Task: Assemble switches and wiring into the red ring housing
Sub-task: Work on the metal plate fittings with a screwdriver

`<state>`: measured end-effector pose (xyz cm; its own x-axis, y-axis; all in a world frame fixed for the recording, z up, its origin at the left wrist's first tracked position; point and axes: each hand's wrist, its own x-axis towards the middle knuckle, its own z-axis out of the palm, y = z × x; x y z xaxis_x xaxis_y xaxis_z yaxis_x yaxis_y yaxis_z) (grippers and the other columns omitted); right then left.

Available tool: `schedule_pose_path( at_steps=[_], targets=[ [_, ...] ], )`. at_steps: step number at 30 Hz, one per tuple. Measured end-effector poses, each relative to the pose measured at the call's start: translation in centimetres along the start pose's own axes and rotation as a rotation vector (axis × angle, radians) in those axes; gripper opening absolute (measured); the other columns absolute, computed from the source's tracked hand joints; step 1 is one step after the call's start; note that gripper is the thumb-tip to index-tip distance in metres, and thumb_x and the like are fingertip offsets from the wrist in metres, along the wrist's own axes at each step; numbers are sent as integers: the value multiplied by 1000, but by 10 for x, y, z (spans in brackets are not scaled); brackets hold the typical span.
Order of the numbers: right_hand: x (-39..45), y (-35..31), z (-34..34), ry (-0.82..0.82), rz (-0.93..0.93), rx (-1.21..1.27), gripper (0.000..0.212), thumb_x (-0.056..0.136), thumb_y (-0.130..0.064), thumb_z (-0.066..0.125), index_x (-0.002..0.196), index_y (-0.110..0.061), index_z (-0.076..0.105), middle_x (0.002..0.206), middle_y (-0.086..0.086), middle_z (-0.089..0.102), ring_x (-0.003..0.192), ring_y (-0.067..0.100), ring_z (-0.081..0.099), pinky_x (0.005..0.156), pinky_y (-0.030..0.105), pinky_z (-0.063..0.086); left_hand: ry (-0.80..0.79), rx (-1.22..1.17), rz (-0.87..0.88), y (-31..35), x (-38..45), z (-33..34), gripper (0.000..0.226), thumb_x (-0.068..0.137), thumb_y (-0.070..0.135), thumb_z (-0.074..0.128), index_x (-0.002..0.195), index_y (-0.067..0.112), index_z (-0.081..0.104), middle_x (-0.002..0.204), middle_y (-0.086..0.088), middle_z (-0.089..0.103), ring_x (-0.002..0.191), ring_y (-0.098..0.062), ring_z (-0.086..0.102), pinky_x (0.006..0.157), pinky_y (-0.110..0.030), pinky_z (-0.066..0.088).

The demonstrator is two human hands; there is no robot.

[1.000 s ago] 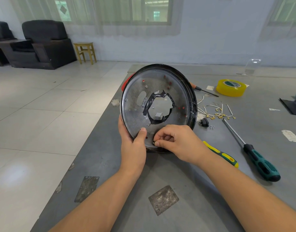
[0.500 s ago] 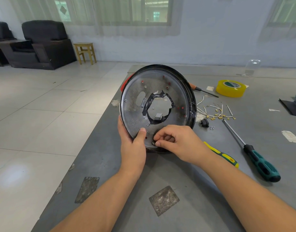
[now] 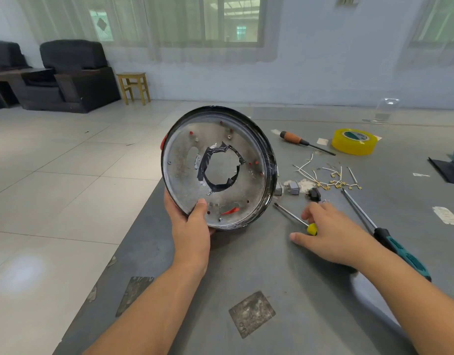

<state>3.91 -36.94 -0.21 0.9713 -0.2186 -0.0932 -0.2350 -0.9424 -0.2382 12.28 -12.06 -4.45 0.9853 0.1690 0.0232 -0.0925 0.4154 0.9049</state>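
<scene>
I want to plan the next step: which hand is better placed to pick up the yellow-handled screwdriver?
Probably the right hand. It lies open on the table over the yellow-handled screwdriver, whose handle is beneath it. The left hand grips the rim of the round housing and holds it upright.

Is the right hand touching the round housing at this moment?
No, the right hand is down at the yellow-handled screwdriver on the table, apart from the housing, which only the left hand holds.

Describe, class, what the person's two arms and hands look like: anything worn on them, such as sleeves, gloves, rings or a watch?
Both forearms are bare as far as the picture shows, with no sleeves in view. The left hand and the right hand wear no gloves, and no watch, ring or band is visible.
</scene>
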Motion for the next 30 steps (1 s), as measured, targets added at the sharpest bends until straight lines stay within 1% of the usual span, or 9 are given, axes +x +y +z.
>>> schedule_pose_path(
  at_steps=[3, 5, 10, 14, 16, 17, 21, 24, 30],
  targets=[
    [-9, -3, -4, 0, 30, -25, 36, 89, -50, 58, 117, -31, 46, 120, -5, 46, 108, 21, 52, 91, 38, 49, 12, -28, -34, 3, 1, -3, 70, 92, 18, 64, 149, 52, 40, 135, 15, 66, 122, -19, 68, 90, -50, 63],
    [-14, -6, -3, 17, 50, -96, 28, 90, -45, 54, 112, -30, 46, 115, -3, 48, 103, 23, 54, 87, 40, 52, 24, -39, -44, 5, 3, -6, 70, 89, 22, 64, 148, 52, 41, 134, 15, 67, 121, -18, 69, 89, -50, 63],
    [-13, -9, 2, 76, -6, -74, 20, 93, -33, 54, 112, -25, 54, 110, 0, 56, 97, 24, 57, 85, 40, 52, 75, -59, -56, 7, 9, -8, 62, 102, 10, 59, 149, 45, 41, 137, 11, 65, 121, -19, 69, 84, -47, 65],
    [-11, -15, 14, 327, -113, 97, 19, 96, -26, 54, 114, -23, 59, 106, -3, 56, 91, 19, 51, 78, 35, 43, 105, -62, -40, 12, 13, -11, 61, 102, 8, 58, 148, 44, 42, 138, 12, 64, 121, -18, 68, 87, -50, 64],
    [-14, -23, 19, 460, -221, 177, 22, 96, -19, 58, 117, -20, 63, 105, -5, 58, 86, 17, 51, 72, 30, 35, 125, -70, -38, 14, 16, -12, 62, 102, 7, 57, 150, 44, 40, 141, 11, 62, 123, -19, 66, 89, -52, 63],
    [-16, -27, 22, 495, -291, 209, 24, 96, -16, 60, 119, -19, 65, 105, -4, 61, 84, 17, 54, 71, 29, 36, 135, -76, -41, 15, 17, -13, 63, 102, 7, 57, 150, 44, 40, 142, 10, 61, 124, -20, 65, 89, -53, 63],
    [-26, -44, 34, 454, -489, 286, 27, 97, -12, 62, 123, -17, 69, 101, 0, 68, 83, 22, 64, 73, 37, 53, 149, -93, -41, 16, 18, -13, 63, 102, 6, 57, 150, 43, 40, 142, 8, 61, 123, -20, 66, 82, -48, 65],
    [-32, -54, 43, 434, -555, 249, 29, 97, -13, 61, 124, -18, 69, 92, -4, 65, 78, 20, 62, 69, 34, 51, 128, -76, -24, 14, 17, -14, 62, 102, 6, 57, 149, 41, 41, 138, 9, 64, 121, -20, 68, 82, -47, 65],
    [-39, -60, 44, 388, -572, 236, 30, 95, -19, 59, 123, -25, 69, 84, -9, 59, 72, 13, 55, 65, 33, 49, 103, -46, 16, 12, 16, -12, 65, 101, 4, 58, 152, 39, 39, 138, 10, 64, 125, -22, 67, 100, -60, 57]
  ],
)
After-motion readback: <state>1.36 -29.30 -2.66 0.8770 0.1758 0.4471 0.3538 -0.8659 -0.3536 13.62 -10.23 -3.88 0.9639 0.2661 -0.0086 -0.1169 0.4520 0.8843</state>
